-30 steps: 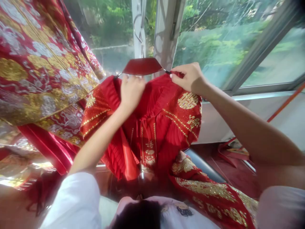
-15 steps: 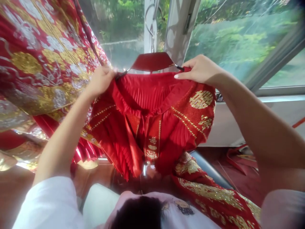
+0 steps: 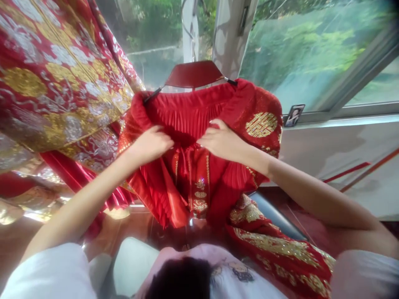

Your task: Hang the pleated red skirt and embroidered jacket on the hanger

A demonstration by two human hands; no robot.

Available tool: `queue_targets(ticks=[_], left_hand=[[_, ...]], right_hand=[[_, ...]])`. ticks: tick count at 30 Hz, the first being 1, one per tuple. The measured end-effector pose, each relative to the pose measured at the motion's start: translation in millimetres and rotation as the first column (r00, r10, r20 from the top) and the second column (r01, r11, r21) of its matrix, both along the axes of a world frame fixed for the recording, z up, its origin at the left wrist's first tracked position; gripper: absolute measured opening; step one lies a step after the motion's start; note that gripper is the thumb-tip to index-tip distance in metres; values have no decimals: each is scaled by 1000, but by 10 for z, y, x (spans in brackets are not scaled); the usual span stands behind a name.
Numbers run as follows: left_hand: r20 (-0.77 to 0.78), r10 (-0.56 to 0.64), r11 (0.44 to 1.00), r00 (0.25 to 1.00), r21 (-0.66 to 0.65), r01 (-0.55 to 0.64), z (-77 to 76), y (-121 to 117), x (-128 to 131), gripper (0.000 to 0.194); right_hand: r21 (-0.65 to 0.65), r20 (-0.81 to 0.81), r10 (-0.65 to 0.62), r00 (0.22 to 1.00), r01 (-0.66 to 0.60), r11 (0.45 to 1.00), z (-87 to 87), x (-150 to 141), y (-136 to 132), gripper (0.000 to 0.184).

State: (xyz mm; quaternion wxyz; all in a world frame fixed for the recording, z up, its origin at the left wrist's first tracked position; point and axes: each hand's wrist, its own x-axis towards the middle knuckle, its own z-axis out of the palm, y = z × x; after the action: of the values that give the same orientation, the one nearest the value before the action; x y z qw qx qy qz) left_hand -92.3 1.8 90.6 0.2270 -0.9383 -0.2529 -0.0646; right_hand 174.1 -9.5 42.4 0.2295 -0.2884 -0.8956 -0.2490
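A red pleated skirt (image 3: 215, 182) with gold embroidery and beaded lines hangs by its waistband from a clip hanger (image 3: 195, 74). The hanger's broad red centre stands above the skirt's back edge, with a dark clip at either end. My left hand (image 3: 151, 143) has its fingers curled on the front waistband, left of the middle. On the other side of the opening, my right hand (image 3: 222, 141) pinches the same front edge, its index finger a little raised. Fabric hides some of my fingertips. A round gold emblem (image 3: 261, 124) shows on the skirt's right side.
On the left hangs a large red garment (image 3: 62, 83) with gold and silver embroidery. Another red and gold cloth (image 3: 280, 249) lies at the lower right, near a dark bench edge (image 3: 277, 216). Behind are windows (image 3: 299, 54) and a small photo card (image 3: 294, 115) on the sill.
Both hands have left the hanger's clips and moved inward and down to the skirt's front waistband. The skirt now hangs from the hanger, its top edges folded outward.
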Motion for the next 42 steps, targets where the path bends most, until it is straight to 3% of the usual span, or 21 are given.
queue_targets(ticks=[2,3,4,6,7,9,11,14,17,19,21,23,25,28,30,34,36,37,38,40,42], left_hand=[[115,-16,997,993,76,7,-260,-89,77,31],[250,-43,987,967,158,2,-409,-157,112,27],[419,-78,967,905,252,-33,-570,-237,151,21],[737,-144,913,660,357,-199,-913,-401,251,14],[832,-121,911,542,310,-273,-1079,-465,315,13],[887,90,935,454,81,-345,-1354,-520,460,16],[857,311,900,411,-126,-418,-1511,-475,593,26],[813,432,856,390,-234,-460,-1556,-335,688,30],[810,466,862,356,-325,-389,-1558,-326,658,24],[821,518,849,240,-462,-255,-1602,-437,626,22],[809,583,812,78,-582,-37,-1664,-604,624,23],[768,637,766,-68,-620,171,-1702,-772,659,24],[726,672,731,-142,-620,287,-1696,-904,710,23],[701,701,697,-131,-634,334,-1639,-1025,748,19],[694,713,684,-98,-659,312,-1607,-1071,712,19],[769,630,776,-110,-624,87,-1566,-1086,536,19],[809,586,810,-49,-584,57,-1538,-1060,460,23],[799,601,792,20,-599,115,-1521,-1048,434,26],[764,637,738,103,-643,206,-1503,-1042,416,27],[660,712,545,239,-735,403,-1464,-1055,391,29],[587,766,389,261,-747,540,-1416,-1097,364,32]], right_hand=[[7,-126,-1,992,2,1000,-165,-45,-52,29],[34,-230,4,973,4,999,-265,-71,-115,29],[61,-347,1,938,21,998,-378,-102,-196,27],[39,-559,-48,828,84,996,-631,-196,-369,21],[-33,-636,-106,764,110,993,-757,-260,-437,18],[-276,-713,-263,650,84,957,-963,-412,-488,20],[-487,-729,-383,568,-36,873,-1078,-566,-421,28],[-551,-789,-400,467,-247,797,-1116,-720,-218,28],[-529,-834,-375,405,-394,752,-1135,-744,-127,23],[-556,-828,-419,373,-446,701,-1174,-714,-189,27],[-584,-811,-485,327,-490,647,-1204,-687,-317,29],[-580,-804,-530,268,-551,600,-1188,-693,-460,28],[-544,-805,-554,210,-633,550,-1111,-740,-575,25],[-484,-791,-592,152,-749,453,-942,-852,-668,21],[-457,-776,-623,103,-772,442,-858,-914,-691,20],[-392,-758,-652,-9,-792,467,-823,-950,-734,19],[-382,-746,-666,1,-820,425,-835,-938,-771,20],[-382,-741,-671,11,-830,407,-837,-929,-791,21],[-383,-739,-674,17,-833,399,-837,-919,-810,22],[-399,-740,-673,13,-813,424,-829,-892,-838,23],[-436,-751,-661,11,-759,483,-826,-862,-850,22]])
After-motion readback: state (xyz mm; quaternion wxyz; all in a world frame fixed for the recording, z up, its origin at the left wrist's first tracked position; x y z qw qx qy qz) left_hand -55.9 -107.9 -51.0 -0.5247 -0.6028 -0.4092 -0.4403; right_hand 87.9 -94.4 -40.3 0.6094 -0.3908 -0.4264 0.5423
